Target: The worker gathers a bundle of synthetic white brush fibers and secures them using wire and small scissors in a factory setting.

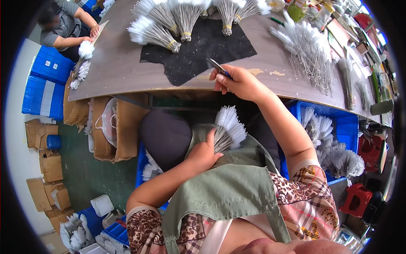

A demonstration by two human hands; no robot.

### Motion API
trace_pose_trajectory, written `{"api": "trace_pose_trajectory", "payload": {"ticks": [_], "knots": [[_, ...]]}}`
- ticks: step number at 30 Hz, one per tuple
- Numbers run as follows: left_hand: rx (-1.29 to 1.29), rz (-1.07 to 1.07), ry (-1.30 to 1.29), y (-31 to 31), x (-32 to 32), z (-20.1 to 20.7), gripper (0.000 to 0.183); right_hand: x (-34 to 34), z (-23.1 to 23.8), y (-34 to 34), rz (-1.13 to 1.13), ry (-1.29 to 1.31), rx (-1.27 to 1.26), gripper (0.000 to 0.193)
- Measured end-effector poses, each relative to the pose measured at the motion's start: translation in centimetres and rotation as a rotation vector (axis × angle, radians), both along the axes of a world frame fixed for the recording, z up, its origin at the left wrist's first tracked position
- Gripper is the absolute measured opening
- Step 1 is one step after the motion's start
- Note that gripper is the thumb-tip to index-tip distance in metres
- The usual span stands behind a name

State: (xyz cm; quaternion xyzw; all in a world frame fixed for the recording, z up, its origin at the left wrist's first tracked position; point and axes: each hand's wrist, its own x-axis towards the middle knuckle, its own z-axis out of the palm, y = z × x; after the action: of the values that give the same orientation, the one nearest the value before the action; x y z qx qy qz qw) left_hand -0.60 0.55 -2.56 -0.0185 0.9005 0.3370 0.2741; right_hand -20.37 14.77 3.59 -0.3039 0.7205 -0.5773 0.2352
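My left hand (pixel 204 153) is closed round a bundle of thin wire brushes (pixel 228 131) over my lap, white bristle ends fanned up and to the right. Above the near edge of the table, my right hand (pixel 239 82) grips a slim metal hand tool with a dark blue handle (pixel 220 70), its pointed end aimed to the far left. Whether that tool is scissors or something else, I cannot make out. Beyond it, a black mat (pixel 196 57) lies on the table. Several banded brush bundles (pixel 156 34) rest along the mat's far side.
Loose white-tipped brushes (pixel 306 53) spread over the right of the table (pixel 118 55). Below, a blue crate (pixel 349 127) holds more bundles. Cardboard boxes (pixel 129 133) stand under the table at left. Another person (pixel 67 27) works at the far left, near stacked blue bins (pixel 46 80).
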Motion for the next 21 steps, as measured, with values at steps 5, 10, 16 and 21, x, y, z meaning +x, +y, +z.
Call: {"api": "trace_pose_trajectory", "payload": {"ticks": [5,10,16,21], "knots": [[-0.123,-0.017,0.001,-1.7,-0.5,-0.9,0.09,-6.9,0.2,0.2,-0.307,0.223,0.268,0.018],[0.241,0.343,0.131,-8.1,2.1,1.4,0.075,-15.1,-0.8,-3.2,-0.687,0.815,0.574,0.028],[1.248,1.01,0.116,-16.2,10.9,8.6,0.079,-19.4,-0.1,-3.6,-0.622,0.997,0.974,0.055],[0.863,1.312,0.289,-18.1,19.4,5.1,0.074,-29.2,-4.8,-0.3,-0.239,1.36,1.302,0.062]]}}
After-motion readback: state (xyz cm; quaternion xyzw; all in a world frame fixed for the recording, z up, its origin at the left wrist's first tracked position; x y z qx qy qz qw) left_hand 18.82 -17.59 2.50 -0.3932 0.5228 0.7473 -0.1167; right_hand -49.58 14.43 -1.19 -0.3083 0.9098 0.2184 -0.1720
